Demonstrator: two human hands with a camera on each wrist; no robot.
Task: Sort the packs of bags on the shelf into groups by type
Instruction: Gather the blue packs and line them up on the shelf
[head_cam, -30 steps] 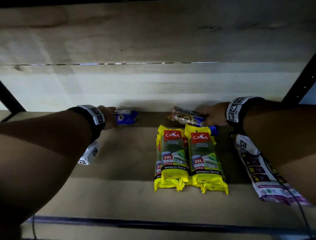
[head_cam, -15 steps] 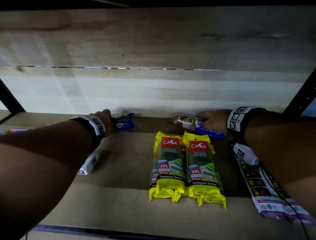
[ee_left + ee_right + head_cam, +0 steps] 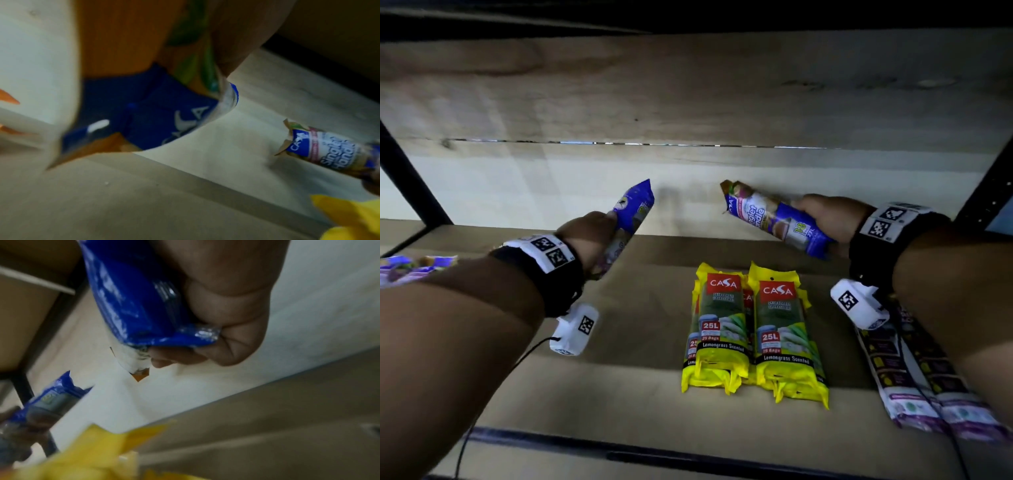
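My left hand [image 3: 594,236] grips a blue pack of bags [image 3: 631,214], lifted off the shelf and tilted up toward the back wall. The same pack fills the left wrist view [image 3: 156,112]. My right hand [image 3: 828,219] grips a second blue pack [image 3: 774,216], also raised, its top end pointing left; it shows in the right wrist view [image 3: 127,301] with my fingers [image 3: 226,308] curled round it. Two stacks of yellow packs [image 3: 753,329] lie flat in the middle of the shelf [image 3: 640,394]. White and purple packs [image 3: 914,377] lie flat under my right forearm.
More blue and purple packs [image 3: 410,269] lie at the far left, partly hidden by my left arm. The pale back wall [image 3: 688,192] is close behind both raised packs. Black shelf posts [image 3: 410,174] stand at both sides. A dark rail [image 3: 654,452] edges the shelf front.
Both hands have lifted their blue packs off the back of the shelf and pulled them toward me. The camera has moved closer and lower.
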